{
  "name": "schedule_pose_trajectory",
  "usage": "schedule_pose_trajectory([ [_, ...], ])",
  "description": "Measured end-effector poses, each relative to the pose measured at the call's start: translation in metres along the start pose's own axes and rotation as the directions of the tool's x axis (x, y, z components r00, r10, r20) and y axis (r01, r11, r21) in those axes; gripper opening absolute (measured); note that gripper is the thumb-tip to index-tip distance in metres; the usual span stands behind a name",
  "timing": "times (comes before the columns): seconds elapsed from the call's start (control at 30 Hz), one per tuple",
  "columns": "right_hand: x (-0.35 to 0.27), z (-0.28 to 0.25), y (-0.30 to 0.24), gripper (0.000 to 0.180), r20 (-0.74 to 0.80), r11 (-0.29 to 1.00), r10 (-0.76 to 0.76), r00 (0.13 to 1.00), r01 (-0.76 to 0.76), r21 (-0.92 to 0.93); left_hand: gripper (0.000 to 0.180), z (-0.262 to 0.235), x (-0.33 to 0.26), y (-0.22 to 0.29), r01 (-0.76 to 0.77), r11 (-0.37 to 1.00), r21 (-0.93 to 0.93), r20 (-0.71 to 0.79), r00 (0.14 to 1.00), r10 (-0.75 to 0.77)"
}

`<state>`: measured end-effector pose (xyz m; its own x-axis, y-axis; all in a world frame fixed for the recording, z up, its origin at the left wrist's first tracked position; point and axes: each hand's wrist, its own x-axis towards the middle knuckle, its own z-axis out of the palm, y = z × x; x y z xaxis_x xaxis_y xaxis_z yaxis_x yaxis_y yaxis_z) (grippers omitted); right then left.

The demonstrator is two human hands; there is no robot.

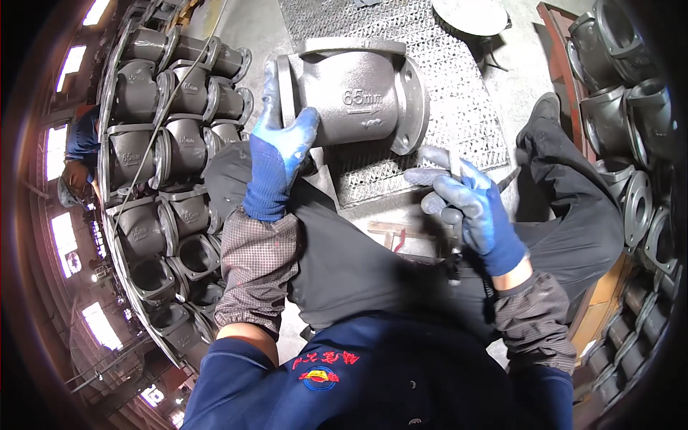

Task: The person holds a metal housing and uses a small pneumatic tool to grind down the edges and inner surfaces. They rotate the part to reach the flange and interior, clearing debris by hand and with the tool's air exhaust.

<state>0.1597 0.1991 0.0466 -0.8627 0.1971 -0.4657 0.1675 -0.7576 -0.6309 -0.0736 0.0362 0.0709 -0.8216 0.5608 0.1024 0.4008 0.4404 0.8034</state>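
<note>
A grey cast-metal valve body with flanges lies on its side in front of me, raised lettering and an arrow on its wall. My left hand, in a blue and grey work glove, grips its left flange with the thumb on the near side. To the lower right of the valve body, my right hand, gloved alike, is closed around a slim hand tool. The tool's shaft passes between the fingers; its kind is hard to make out. The right hand is apart from the casting.
Beneath the valve body is a perforated metal plate. Many similar castings are stacked at left and right. A round white-topped stool stands at the back. At far left another person bends over. A thin hose crosses the left stack.
</note>
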Motion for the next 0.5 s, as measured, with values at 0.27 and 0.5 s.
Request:
schedule_pose_trajectory([
  [0.27, 0.027, 0.021, 0.005, 0.05, 0.042, 0.994, -0.061, 0.997, 0.065, -0.091, 0.079, 0.003, -0.015, 0.009, 0.187, 0.965, -0.184, -0.013, 0.981, -0.193],
  [0.5, 0.021, 0.021, 0.038, 0.051, 0.415, 0.876, -0.201, 0.887, 0.352, -0.329, 0.07, 0.001, -0.018, -0.001, 0.095, 0.981, -0.166, -0.046, 0.993, -0.104],
])
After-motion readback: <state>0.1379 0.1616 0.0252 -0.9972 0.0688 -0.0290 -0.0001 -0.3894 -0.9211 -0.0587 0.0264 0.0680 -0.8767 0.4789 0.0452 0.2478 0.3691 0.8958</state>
